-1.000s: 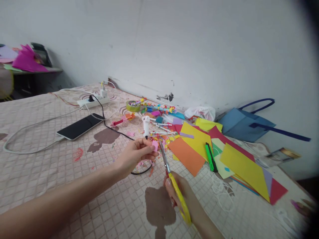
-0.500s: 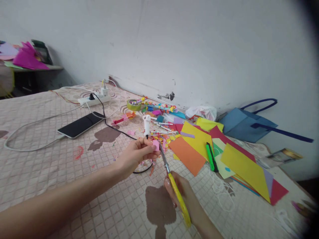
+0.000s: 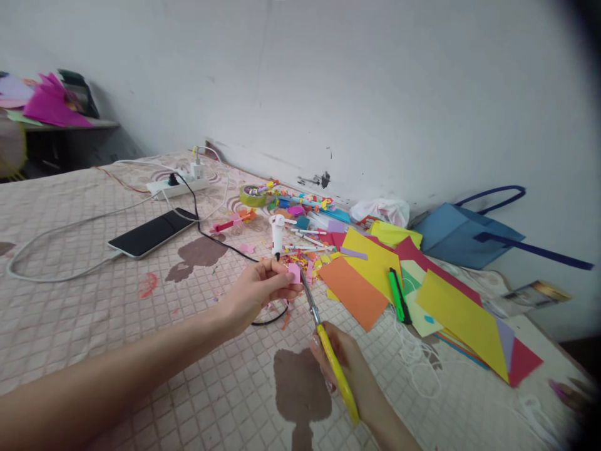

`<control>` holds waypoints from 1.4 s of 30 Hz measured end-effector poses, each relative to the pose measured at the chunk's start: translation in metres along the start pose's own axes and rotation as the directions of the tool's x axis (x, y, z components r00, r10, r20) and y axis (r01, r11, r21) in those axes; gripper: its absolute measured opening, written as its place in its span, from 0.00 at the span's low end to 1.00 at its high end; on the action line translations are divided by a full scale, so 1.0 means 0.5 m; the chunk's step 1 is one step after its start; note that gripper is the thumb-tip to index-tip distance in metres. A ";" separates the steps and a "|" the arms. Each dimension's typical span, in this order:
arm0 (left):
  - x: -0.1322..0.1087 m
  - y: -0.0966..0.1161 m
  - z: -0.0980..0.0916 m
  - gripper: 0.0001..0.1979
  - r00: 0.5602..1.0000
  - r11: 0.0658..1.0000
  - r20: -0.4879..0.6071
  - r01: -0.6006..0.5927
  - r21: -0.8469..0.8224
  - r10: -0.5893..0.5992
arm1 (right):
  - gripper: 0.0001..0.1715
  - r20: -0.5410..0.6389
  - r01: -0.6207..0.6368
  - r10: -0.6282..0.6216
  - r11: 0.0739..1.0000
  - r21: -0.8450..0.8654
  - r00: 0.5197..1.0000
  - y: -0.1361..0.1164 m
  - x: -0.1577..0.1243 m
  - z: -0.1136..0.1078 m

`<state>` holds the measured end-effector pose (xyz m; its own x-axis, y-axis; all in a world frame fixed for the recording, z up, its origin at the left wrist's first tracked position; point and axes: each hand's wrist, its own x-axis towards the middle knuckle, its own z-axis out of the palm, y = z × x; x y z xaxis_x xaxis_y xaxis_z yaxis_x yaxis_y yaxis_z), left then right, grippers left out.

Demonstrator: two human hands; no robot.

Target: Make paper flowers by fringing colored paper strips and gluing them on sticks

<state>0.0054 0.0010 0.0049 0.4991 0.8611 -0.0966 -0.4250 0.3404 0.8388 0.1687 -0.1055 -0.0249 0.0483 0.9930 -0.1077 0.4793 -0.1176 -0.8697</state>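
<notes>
Between the thumb and fingers of my left hand point(image 3: 260, 285) is a small pink piece of paper point(image 3: 294, 274). My right hand point(image 3: 340, 357) is closed around the yellow handles of a pair of scissors point(image 3: 334, 363). The metal blades point up and away from me, their tips at the right edge of the pink paper; whether they touch it I cannot tell. Just beyond my left fingers a white glue gun point(image 3: 277, 237) stands among colourful paper scraps point(image 3: 300, 260).
A phone point(image 3: 153, 233) on a cable lies left, near a power strip point(image 3: 178, 186). To the right are a yellow sheet point(image 3: 462, 316), an orange sheet point(image 3: 353, 293), a green cutter point(image 3: 399, 295) and white string point(image 3: 417, 357). A blue bag point(image 3: 464, 235) leans against the wall.
Both hands keep nearly the same place, with the pink paper and scissors still held. The view has shifted very slightly; nothing else visibly differs.
</notes>
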 end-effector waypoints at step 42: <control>-0.035 -0.019 0.023 0.06 0.906 0.662 0.415 -0.361 0.657 0.083 | 0.16 0.053 -0.071 0.047 0.714 0.697 0.997 0.002 0.023 -0.002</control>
<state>0.0095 -0.0215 0.0046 0.7304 0.6518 0.2041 0.0346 -0.3338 0.9420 0.1704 -0.0942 -0.0264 0.0246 0.9845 -0.1739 -0.2718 -0.1608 -0.9488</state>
